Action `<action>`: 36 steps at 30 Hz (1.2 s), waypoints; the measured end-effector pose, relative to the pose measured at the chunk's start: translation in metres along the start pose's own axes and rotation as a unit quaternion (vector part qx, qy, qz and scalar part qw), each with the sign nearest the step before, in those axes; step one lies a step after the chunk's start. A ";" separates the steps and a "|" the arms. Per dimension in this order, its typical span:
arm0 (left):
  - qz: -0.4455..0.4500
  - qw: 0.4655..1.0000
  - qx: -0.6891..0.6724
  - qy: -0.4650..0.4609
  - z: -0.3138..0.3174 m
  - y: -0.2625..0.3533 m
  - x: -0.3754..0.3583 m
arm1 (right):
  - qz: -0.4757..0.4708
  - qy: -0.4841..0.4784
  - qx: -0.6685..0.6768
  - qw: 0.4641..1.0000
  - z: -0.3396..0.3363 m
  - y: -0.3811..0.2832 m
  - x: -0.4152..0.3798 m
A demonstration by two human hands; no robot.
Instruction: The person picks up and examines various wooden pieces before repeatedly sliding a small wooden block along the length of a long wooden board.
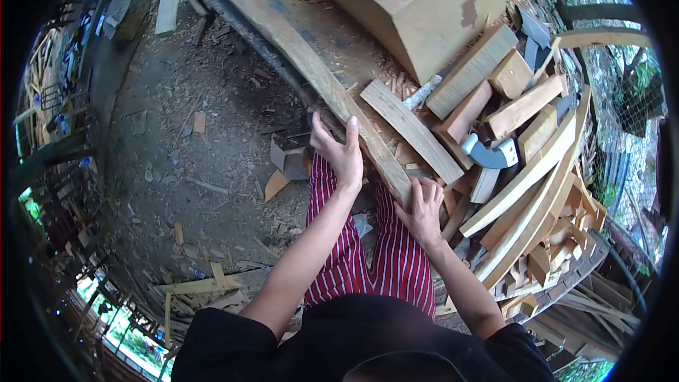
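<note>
A long wooden plank (300, 53) runs slantwise from the upper left down to the middle, along the edge of a workbench (332, 35). At its near end my right hand (424, 213) is closed on the wood, thumb at the left corner and fingers curled over the right side. My left hand (341, 152) is beside the plank's left edge, thumb and fingers apart, with the thumb tip at the wood. Just right of the plank lies a short flat board (412, 131).
A large wooden block (403, 0) sits at the bench's far side. Offcuts (470, 74) and curved strips (534, 184) pile up at the right, with a grey and white curved object (489, 153) among them. Wood chips litter the dirt floor (177, 184).
</note>
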State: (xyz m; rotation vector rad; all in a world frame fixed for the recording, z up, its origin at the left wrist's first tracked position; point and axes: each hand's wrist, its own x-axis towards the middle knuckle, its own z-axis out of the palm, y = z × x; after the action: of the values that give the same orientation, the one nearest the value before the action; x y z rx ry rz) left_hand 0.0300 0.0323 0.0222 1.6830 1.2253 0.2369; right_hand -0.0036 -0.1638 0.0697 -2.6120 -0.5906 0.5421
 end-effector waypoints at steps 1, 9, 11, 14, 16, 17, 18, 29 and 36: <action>0.040 0.999 0.006 0.006 0.002 -0.007 0.001 | 0.009 -0.002 0.000 1.000 0.008 0.004 -0.004; 0.021 1.000 -0.016 0.007 0.007 -0.010 0.000 | -0.051 0.079 -0.151 0.984 -0.043 0.002 0.057; 0.027 1.000 0.005 0.015 0.007 -0.015 -0.001 | -0.053 0.063 -0.198 0.977 -0.045 0.009 0.073; 0.070 0.997 0.013 0.005 0.004 -0.011 -0.014 | -0.074 0.038 -0.187 0.979 -0.029 0.023 0.078; 0.135 0.990 0.043 -0.019 -0.002 -0.009 -0.031 | -0.075 0.036 -0.194 0.978 -0.030 0.022 0.076; 0.120 0.991 0.043 -0.040 -0.004 -0.009 -0.040 | -0.072 0.049 -0.180 0.980 -0.030 0.022 0.077; 0.107 0.991 0.043 -0.062 -0.006 -0.011 -0.048 | -0.069 0.062 -0.165 0.982 -0.030 0.021 0.077; 0.173 0.982 0.000 -0.078 -0.014 0.021 -0.050 | -0.066 0.086 0.042 0.993 -0.051 -0.022 0.066; 0.103 0.991 -0.015 -0.079 -0.005 0.019 -0.036 | -0.114 -0.010 0.007 0.993 -0.012 -0.057 0.071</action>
State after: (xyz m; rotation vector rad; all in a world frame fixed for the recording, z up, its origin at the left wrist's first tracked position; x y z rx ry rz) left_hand 0.0214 0.0068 0.0530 1.7681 0.9277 0.2414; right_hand 0.0425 -0.0861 0.0863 -2.4845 -0.8757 0.4983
